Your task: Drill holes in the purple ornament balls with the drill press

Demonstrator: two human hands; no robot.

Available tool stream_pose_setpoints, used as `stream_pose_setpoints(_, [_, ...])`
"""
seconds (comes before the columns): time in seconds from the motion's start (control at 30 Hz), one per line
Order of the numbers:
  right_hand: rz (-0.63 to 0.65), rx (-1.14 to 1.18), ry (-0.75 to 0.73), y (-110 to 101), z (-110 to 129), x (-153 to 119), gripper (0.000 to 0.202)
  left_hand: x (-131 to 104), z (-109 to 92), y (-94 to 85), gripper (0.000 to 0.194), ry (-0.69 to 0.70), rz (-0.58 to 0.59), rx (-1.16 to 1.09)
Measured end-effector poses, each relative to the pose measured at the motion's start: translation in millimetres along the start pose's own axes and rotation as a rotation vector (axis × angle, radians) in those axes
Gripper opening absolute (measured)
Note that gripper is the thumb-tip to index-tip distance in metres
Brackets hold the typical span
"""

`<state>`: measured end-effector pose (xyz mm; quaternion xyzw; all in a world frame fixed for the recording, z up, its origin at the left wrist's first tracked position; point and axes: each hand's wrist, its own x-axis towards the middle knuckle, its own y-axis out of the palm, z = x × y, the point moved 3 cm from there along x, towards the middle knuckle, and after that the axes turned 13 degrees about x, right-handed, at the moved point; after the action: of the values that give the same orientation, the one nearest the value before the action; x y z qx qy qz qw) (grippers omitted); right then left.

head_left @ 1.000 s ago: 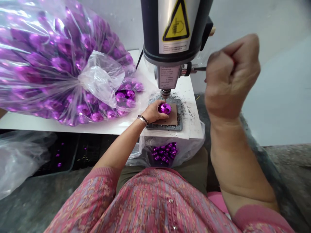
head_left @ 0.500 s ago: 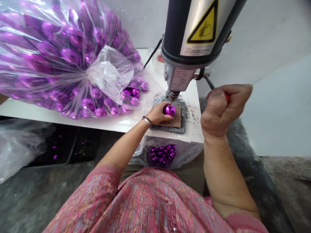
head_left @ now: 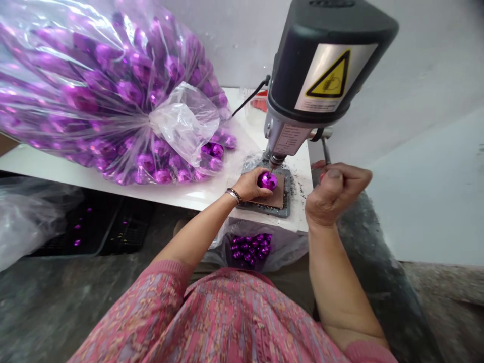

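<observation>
My left hand pinches a shiny purple faceted ball between thumb and fingers, on a brown board over the grey base of a drill press. Right above the ball is the chuck with its thin bit; whether the tip sits inside the ball I cannot tell. On the right, my right hand is closed around the red-tipped feed lever of the press. Dark shavings lie scattered beside the base.
A big clear bag of purple balls fills the table's left side, with a few balls by its mouth. An open bag of balls hangs at the table's front edge. Dark crates stand below left. A red item in a clear container sits behind the press.
My right hand has moved down and slightly left in view with the lever. My left hand still holds the ball under the bit. The whole view has shifted, showing more of the press's top.
</observation>
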<state>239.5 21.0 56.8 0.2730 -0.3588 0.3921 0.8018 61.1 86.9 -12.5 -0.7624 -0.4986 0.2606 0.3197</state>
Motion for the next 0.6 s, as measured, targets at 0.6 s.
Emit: stream_pose_setpoints(0.6, [-0.015, 0.039, 0.311, 27, 48, 88, 0.029, -17, 22, -97.2, 0.036, -0.124, -0.14, 0.6])
